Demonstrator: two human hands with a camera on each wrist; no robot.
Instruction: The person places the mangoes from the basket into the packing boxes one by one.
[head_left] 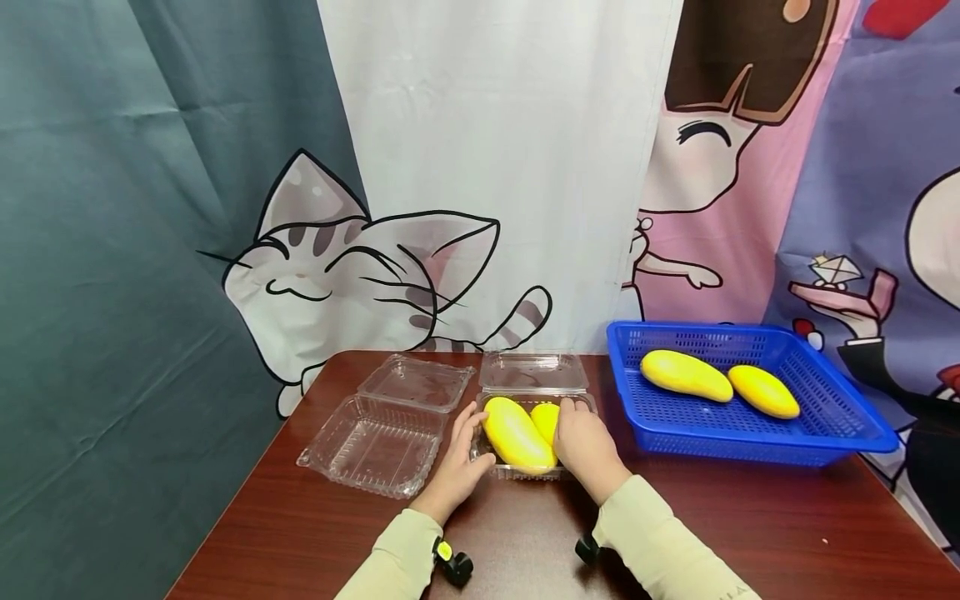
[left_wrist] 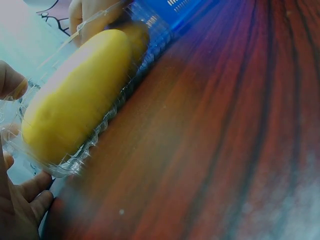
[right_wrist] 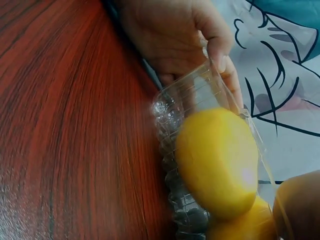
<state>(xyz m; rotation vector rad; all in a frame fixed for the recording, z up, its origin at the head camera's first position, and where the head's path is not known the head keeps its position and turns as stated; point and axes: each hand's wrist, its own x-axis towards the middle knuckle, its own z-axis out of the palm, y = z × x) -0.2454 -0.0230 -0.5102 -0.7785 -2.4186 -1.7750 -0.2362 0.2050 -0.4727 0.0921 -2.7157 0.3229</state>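
Note:
A clear plastic clamshell box (right_wrist: 170, 145) stands in front of the person with its lid (head_left: 532, 372) folded back. Inside lies a large yellow mango (head_left: 516, 433), slanting towards the front edge. A second mango (head_left: 545, 418) sits to its right, partly covered by the right hand (head_left: 588, 442), whose bent fingers hold it over the box's right side. The left hand (head_left: 456, 468) rests spread against the left end, thumb at the front rim and fingers reaching along the side; part of its fingers shows through the plastic in the right wrist view.
Another open clear box (head_left: 382, 442) stands on the left of the brown table (head_left: 510, 542). At the right is a blue plastic basket (head_left: 720, 446) holding a long mango (head_left: 686, 375) and a shorter mango (head_left: 763, 392). A printed cloth (head_left: 495, 150) hangs behind the table.

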